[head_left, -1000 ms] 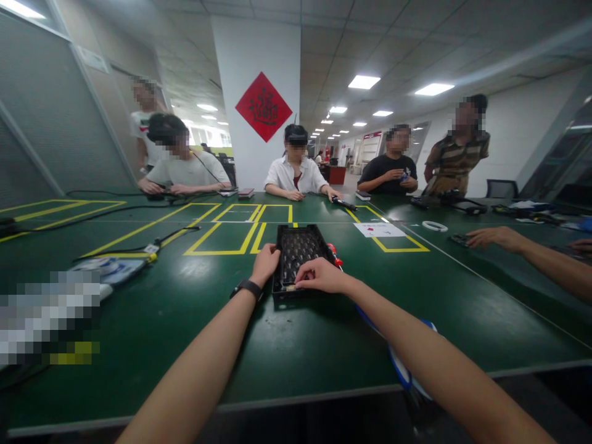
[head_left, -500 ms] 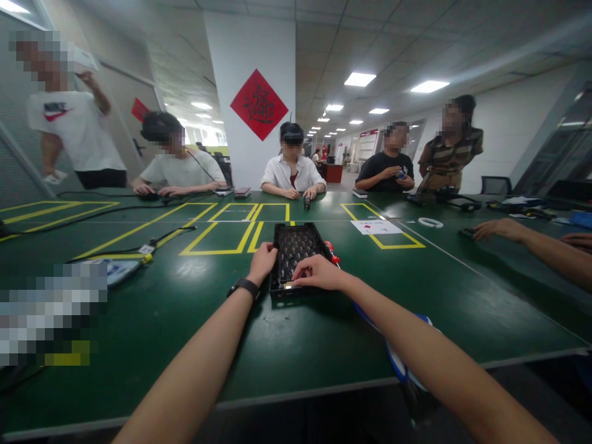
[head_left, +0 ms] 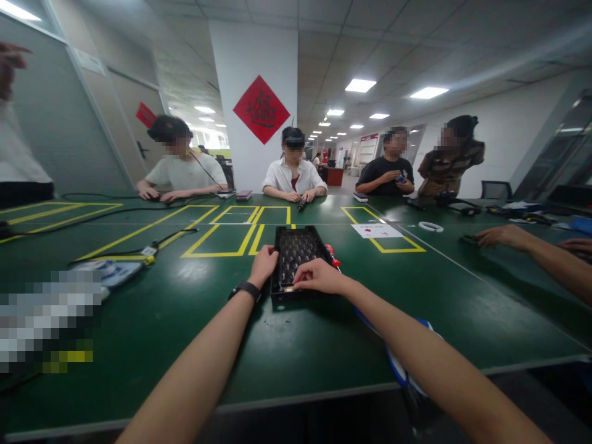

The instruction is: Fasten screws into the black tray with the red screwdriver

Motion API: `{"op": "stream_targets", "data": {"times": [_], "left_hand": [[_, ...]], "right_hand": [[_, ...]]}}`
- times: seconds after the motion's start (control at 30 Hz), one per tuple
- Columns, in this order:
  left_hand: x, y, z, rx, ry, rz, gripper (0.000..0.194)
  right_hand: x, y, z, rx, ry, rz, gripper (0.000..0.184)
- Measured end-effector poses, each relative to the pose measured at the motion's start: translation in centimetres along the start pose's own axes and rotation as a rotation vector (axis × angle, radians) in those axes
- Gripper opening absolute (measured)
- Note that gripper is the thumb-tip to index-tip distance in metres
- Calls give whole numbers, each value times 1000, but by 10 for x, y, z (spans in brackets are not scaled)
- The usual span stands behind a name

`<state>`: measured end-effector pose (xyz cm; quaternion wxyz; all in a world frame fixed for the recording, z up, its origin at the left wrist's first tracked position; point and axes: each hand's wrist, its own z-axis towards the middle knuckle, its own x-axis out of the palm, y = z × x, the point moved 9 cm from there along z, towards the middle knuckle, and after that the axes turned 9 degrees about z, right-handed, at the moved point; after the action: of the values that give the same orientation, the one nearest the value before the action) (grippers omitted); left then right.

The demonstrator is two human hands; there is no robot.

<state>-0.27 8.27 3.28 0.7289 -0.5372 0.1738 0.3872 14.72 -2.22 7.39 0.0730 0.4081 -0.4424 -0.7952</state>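
Note:
A shallow black case [head_left: 283, 298] lies on the green table in front of me, with rows of small pieces inside that are too small to name. My left hand [head_left: 264, 264], with a dark band on its wrist, grips the case's left wall, thumb at the rim. Over the case's near end, my right hand [head_left: 317, 275] is closed in a pinch, its fingertips down inside. Beside those fingertips a small pale piece [head_left: 290, 288] shows; whether they hold it I cannot tell. A red-handled tool [head_left: 331, 254] lies against the case's right side, partly hidden by it.
Under my right forearm lies a blue-and-white object [head_left: 396, 365]. A printed sheet [head_left: 377, 230] and a white ring [head_left: 430, 227] lie farther back. Cables [head_left: 134, 248] cross the left side. Another person's hand [head_left: 506, 237] rests at the right; several people are around the table.
The view has shifted slightly, and the person at the far left has moved partly out of it. Both my hands stay at the case with little change.

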Motion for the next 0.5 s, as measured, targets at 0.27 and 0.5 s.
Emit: {"op": "stream_targets", "data": {"times": [0.27,0.5], "left_hand": [[-2,-2,-2,-25,22,4,29],[-2,-1,-3,-40,13,-14,28]], "right_hand": [[-1,5,-1,-21,-1,-42,30],[2,3,-1,6,45,-80,29]]}}
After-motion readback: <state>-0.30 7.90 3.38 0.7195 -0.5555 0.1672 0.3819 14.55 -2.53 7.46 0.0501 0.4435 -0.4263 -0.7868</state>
